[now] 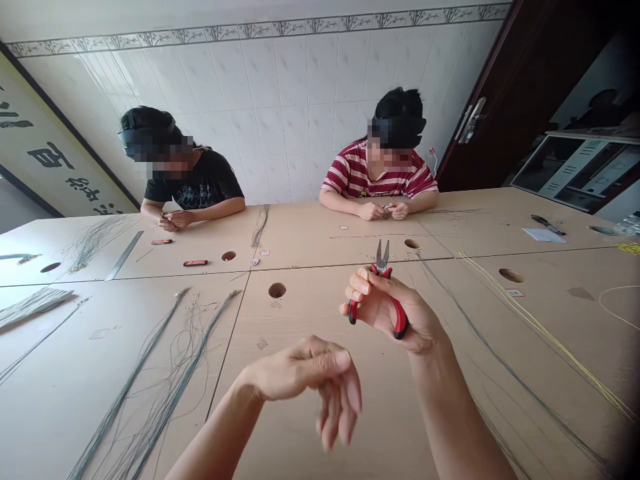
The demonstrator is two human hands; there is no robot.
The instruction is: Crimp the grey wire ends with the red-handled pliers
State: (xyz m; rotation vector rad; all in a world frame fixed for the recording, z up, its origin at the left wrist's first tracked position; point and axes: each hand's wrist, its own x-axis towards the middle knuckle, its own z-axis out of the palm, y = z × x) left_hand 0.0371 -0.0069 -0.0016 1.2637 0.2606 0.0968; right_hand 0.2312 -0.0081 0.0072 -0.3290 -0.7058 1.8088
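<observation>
My right hand (395, 303) is wrapped round the handles of a pair of pliers (401, 319) with red and black grips. The metal jaws point up and stand slightly apart, with nothing visible between them. Left of and lower than the pliers, my left hand (315, 380) hangs bent at the wrist over the table. Its fingers droop downward, slightly blurred and apart, and nothing shows in them. Bundles of thin grey-green cords (193, 360) with small metal ends lie on the table to the left of my left hand.
Across the table (295, 320) sit two people, one in a black shirt (200, 177), one in a striped shirt (345, 177), hands together. Yellow cords (543, 327) and dark strands lie at right. A metal ruler (124, 255), red-black utility knife (195, 263) and round holes (277, 290) are also there.
</observation>
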